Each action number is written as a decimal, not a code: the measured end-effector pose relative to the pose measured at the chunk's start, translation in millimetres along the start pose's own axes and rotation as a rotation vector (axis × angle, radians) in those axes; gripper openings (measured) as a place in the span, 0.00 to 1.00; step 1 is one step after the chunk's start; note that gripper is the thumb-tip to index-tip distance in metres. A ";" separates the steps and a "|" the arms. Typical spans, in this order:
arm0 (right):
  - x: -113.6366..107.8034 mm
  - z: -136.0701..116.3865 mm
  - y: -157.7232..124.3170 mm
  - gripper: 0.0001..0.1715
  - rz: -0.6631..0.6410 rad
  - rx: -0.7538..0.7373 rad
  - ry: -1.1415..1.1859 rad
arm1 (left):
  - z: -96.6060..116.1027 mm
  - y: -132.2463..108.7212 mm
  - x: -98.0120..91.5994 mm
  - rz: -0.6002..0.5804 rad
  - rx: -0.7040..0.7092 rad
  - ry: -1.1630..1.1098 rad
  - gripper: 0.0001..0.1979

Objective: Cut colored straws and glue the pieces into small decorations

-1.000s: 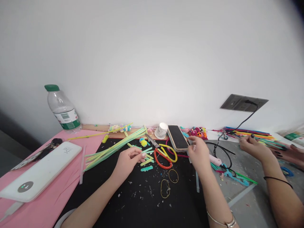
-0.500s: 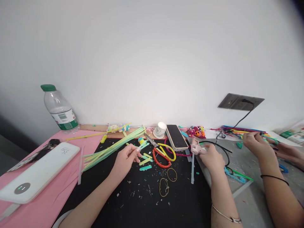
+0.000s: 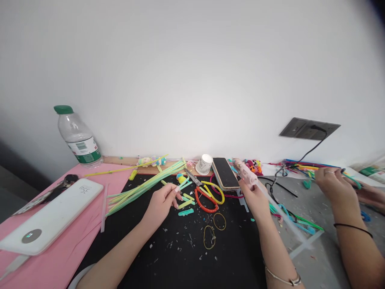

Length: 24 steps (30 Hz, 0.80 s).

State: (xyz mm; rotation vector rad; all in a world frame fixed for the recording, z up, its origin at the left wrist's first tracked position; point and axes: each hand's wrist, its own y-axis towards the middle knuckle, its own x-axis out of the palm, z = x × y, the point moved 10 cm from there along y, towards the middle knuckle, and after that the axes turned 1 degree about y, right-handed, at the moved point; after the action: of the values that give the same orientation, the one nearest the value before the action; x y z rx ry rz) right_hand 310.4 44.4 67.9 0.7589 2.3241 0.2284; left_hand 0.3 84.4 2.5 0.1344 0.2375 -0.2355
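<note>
Between the fingertips of my left hand [image 3: 164, 202] are thin pale-green and teal pipe cleaner pieces [image 3: 184, 184]. My right hand [image 3: 255, 199] is wrapped round a pink glue gun [image 3: 247, 173], with a long clear glue stick [image 3: 281, 208] jutting from its back over my forearm. Below my left fingertips, several short green and teal folded pieces [image 3: 185, 212] lie on the black mat [image 3: 180, 257]. Scissors [image 3: 207, 196] with red and yellow handles rest between my hands, blades toward the wall. A small yellow and blue figure [image 3: 181, 178] lies beside the blades.
A phone [image 3: 225, 174] and a paper cup [image 3: 204, 164] stand near the wall. Long green pipe cleaners [image 3: 144, 186] lie at left, by a power bank [image 3: 54, 216] and bottle [image 3: 80, 138]. Rubber bands [image 3: 209, 237] lie in front. At right, a co-worker's hands [image 3: 337, 186] handle a teal strip.
My right hand has lifted the glue gun off the table and turned it, so the glue stick now points back toward the right. My left hand stays nearly in place.
</note>
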 end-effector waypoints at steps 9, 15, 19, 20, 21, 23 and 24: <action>91.4 -12.5 -50.0 0.22 -0.635 0.071 0.408 | 21.5 -4.8 1.3 -0.013 0.092 0.192 0.16; 108.0 -35.8 -68.5 0.19 -0.770 -0.013 0.396 | 26.3 -6.0 3.7 -0.018 0.130 0.231 0.16; 108.0 -41.0 -69.9 0.16 -0.775 -0.059 0.366 | 27.4 -6.0 4.5 -0.021 0.135 0.245 0.15; 107.8 -41.5 -70.0 0.16 -0.775 -0.065 0.362 | 27.4 -6.1 4.6 -0.022 0.134 0.247 0.16; 107.6 -42.2 -70.1 0.16 -0.776 -0.071 0.358 | 27.4 -6.1 4.7 -0.023 0.133 0.250 0.16; 107.3 -43.8 -70.5 0.16 -0.777 -0.081 0.349 | 27.4 -6.2 5.1 -0.026 0.132 0.255 0.16; 107.3 -44.4 -70.6 0.16 -0.779 -0.083 0.344 | 27.6 -6.3 5.3 -0.026 0.133 0.256 0.16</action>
State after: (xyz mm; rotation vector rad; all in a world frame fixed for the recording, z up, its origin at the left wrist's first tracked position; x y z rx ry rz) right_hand 184.2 50.6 17.9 -0.2785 2.7188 0.1033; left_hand 9.7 72.8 27.1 0.2941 0.4784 -0.2604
